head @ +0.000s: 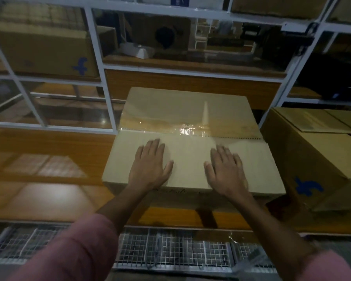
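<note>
A closed cardboard box (188,110) sits on a wooden shelf (45,147) straight ahead, its top seam covered by a strip of shiny clear tape (187,126). My left hand (150,165) lies flat on the near flap, fingers straight and together, left of centre. My right hand (226,169) presses flat on the same flap to the right, slightly blurred. Both palms rest on the cardboard near its front edge. Pink sleeves cover my upper arms.
A second cardboard box (320,159) with a blue logo stands close on the right, its top flaps loose. Another logo box (45,47) is on the upper left shelf. White metal rack posts (107,94) frame the shelves. Wire mesh baskets (170,252) run below the shelf edge.
</note>
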The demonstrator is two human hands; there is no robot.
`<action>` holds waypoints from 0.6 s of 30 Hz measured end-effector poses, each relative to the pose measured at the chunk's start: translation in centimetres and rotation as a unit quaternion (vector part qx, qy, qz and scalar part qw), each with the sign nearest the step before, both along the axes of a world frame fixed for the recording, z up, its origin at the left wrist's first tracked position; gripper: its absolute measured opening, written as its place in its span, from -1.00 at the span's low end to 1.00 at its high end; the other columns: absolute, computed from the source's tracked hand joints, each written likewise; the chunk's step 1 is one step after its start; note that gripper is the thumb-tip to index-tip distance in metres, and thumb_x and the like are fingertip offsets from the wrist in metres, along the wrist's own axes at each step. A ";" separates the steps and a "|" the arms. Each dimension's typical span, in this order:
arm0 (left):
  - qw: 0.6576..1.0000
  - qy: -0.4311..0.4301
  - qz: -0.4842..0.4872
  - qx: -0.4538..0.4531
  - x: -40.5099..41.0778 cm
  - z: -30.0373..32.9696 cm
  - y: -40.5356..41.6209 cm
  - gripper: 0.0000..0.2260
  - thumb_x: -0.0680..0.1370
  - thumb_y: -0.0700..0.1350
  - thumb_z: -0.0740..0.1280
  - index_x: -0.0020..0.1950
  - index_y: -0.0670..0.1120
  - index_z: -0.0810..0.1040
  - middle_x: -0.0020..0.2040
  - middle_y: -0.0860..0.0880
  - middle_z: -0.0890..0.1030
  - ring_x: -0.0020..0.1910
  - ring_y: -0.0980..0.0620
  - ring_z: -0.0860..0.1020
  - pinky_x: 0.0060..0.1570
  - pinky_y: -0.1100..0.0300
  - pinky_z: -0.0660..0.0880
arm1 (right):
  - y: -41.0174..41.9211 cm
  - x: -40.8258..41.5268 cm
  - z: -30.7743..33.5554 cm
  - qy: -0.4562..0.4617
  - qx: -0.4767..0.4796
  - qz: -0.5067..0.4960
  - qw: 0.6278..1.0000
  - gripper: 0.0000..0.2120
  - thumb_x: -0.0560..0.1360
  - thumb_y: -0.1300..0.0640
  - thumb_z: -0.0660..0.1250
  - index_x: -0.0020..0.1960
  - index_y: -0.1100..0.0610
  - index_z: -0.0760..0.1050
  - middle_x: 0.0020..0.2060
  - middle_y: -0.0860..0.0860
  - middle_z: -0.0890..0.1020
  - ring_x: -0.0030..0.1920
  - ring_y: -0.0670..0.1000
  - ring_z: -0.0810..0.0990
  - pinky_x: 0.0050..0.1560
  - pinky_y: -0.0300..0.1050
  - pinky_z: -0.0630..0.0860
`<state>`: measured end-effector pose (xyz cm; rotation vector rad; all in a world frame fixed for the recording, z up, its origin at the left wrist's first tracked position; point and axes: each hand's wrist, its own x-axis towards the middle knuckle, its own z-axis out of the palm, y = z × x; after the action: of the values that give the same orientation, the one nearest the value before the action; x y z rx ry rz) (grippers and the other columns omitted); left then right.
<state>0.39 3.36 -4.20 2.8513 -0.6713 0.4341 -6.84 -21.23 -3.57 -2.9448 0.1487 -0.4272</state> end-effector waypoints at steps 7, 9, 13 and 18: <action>0.999 -0.043 0.005 -0.004 -5.1 -2.5 1.6 -0.32 0.64 0.31 -0.10 0.65 -0.06 -0.02 0.66 -0.08 -0.07 0.63 -0.06 -0.12 0.57 -0.16 -0.04 | 1.2 -5.6 -1.7 -0.047 -0.038 -0.004 0.998 -0.39 0.64 -0.18 -0.04 0.60 0.10 0.17 0.62 0.11 0.12 0.63 0.11 0.01 0.57 0.22 0.02; 0.999 -0.047 0.008 0.000 -5.8 -2.7 1.7 -0.32 0.65 0.30 -0.09 0.65 -0.06 -0.05 0.66 -0.08 -0.09 0.64 -0.07 -0.13 0.57 -0.17 -0.05 | 1.4 -6.3 -1.8 -0.052 -0.045 -0.007 0.998 -0.40 0.64 -0.17 -0.02 0.59 0.11 0.19 0.61 0.13 0.14 0.62 0.12 0.03 0.57 0.24 0.04; 0.999 -0.038 0.016 0.010 -5.8 -2.7 1.6 -0.33 0.65 0.28 -0.08 0.65 -0.05 -0.08 0.66 -0.08 -0.12 0.63 -0.06 -0.16 0.57 -0.20 -0.04 | 1.3 -6.0 -2.1 -0.056 -0.058 -0.001 0.997 -0.39 0.63 -0.16 -0.01 0.58 0.14 0.22 0.60 0.17 0.15 0.62 0.16 0.06 0.56 0.26 0.06; 0.999 -0.041 0.024 0.007 -5.0 -3.2 1.0 -0.33 0.65 0.25 -0.05 0.66 -0.08 -0.05 0.66 -0.11 -0.13 0.63 -0.08 -0.18 0.56 -0.21 -0.04 | 0.5 -4.3 -2.8 -0.056 -0.071 0.011 0.996 -0.36 0.64 -0.17 -0.05 0.61 0.14 0.13 0.63 0.16 0.04 0.63 0.14 -0.05 0.57 0.26 0.00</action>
<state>-4.66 4.40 -7.35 2.8818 -0.6228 0.5575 -11.12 -20.71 -6.36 -3.0475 0.0763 -0.6228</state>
